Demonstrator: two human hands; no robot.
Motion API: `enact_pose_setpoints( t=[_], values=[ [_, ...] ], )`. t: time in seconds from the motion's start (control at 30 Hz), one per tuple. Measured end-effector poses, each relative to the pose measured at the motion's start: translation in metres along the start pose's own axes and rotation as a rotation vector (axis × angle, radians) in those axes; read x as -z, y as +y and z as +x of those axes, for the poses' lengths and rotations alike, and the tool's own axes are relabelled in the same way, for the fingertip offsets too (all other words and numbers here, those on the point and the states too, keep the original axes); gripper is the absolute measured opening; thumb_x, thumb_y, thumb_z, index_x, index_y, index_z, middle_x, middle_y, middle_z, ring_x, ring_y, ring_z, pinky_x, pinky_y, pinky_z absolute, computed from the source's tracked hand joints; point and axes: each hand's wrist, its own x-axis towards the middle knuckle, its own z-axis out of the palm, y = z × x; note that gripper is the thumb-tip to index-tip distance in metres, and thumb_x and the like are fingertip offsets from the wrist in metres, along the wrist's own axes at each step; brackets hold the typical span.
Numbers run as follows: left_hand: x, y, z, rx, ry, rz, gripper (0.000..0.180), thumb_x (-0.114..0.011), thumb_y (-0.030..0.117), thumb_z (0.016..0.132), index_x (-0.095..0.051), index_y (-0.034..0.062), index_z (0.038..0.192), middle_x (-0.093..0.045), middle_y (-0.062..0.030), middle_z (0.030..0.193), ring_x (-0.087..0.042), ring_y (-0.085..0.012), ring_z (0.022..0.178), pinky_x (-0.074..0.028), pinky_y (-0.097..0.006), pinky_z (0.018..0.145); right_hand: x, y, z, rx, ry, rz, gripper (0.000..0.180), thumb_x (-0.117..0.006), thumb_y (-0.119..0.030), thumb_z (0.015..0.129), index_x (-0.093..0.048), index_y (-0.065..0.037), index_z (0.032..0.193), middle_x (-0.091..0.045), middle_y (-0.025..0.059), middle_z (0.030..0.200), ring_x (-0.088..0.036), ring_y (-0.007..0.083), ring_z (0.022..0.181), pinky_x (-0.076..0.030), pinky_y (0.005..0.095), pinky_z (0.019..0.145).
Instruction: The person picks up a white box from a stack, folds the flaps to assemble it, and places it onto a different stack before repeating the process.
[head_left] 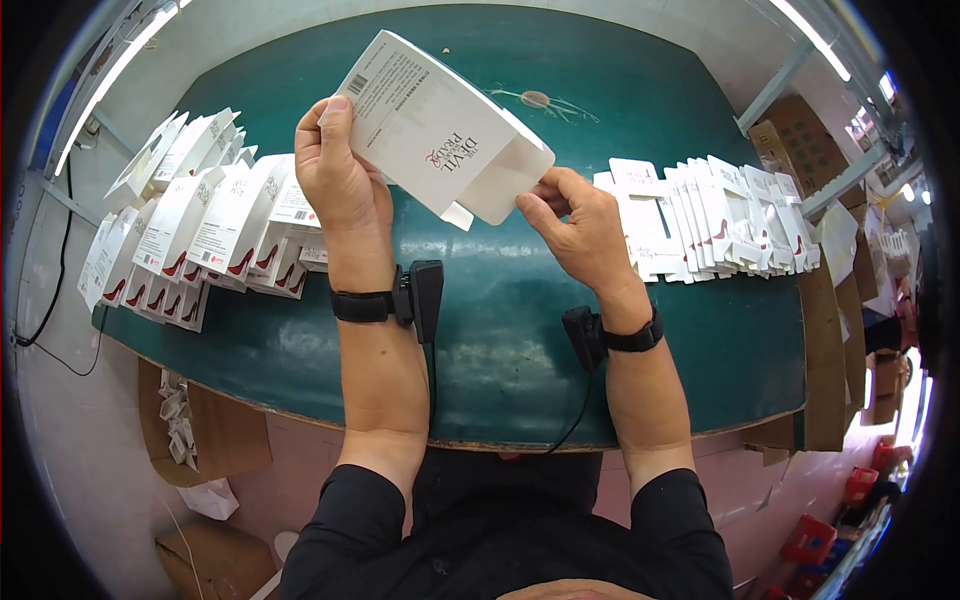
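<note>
A white printed carton [420, 120] is held tilted above the green table, its lower right end flap standing out. My left hand [335, 165] grips the carton's left edge, thumb on the printed face and fingers behind. At the other end, my right hand [575, 215] pinches the corner of the end flap [510, 180] between thumb and fingers. A small side tab [457, 216] sticks out at the carton's lower edge. Each wrist wears a black strap with a small device.
Standing cartons [170, 230] crowd the left of the green table [500, 350]. Flattened cartons [720, 215] lie in an overlapping row at the right. Toward the back is a brown mark [536, 99]. An open cardboard box [215, 440] with white pieces sits below the left edge.
</note>
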Motion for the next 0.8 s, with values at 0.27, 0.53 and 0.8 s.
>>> enact_pose_setpoints(
  t=[0.27, 0.53, 0.8],
  values=[
    [0.003, -0.001, 0.001, 0.007, 0.006, 0.013, 0.025, -0.072, 0.019, 0.101, -0.06, 0.002, 0.116, -0.07, -0.0097, 0.103, -0.07, -0.0147, 0.095, -0.059, -0.026, 0.088, -0.003, 0.0, -0.001, -0.02, -0.02, -0.011, 0.03, -0.077, -0.017, 0.097, -0.071, 0.004, 0.118, -0.078, 0.0125, 0.094, -0.076, 0.0177, 0.082, -0.061, 0.0306, 0.077],
    [0.005, -0.002, 0.002, 0.016, 0.015, 0.023, 0.027, -0.073, 0.02, 0.101, -0.061, 0.0022, 0.117, -0.069, -0.0093, 0.104, -0.069, -0.0149, 0.095, -0.059, -0.027, 0.088, -0.011, 0.006, -0.001, -0.036, -0.051, -0.007, 0.03, -0.076, -0.015, 0.097, -0.071, 0.005, 0.119, -0.077, 0.0106, 0.091, -0.074, 0.0159, 0.08, -0.06, 0.0295, 0.076],
    [0.008, -0.003, 0.003, 0.029, 0.025, 0.007, 0.026, -0.075, 0.02, 0.099, -0.063, 0.0024, 0.115, -0.069, -0.0087, 0.104, -0.068, -0.015, 0.096, -0.059, -0.029, 0.088, -0.019, 0.01, -0.003, -0.047, -0.089, -0.014, 0.03, -0.076, -0.015, 0.097, -0.071, 0.005, 0.119, -0.076, 0.0093, 0.09, -0.073, 0.0147, 0.079, -0.059, 0.0288, 0.075]
  ],
)
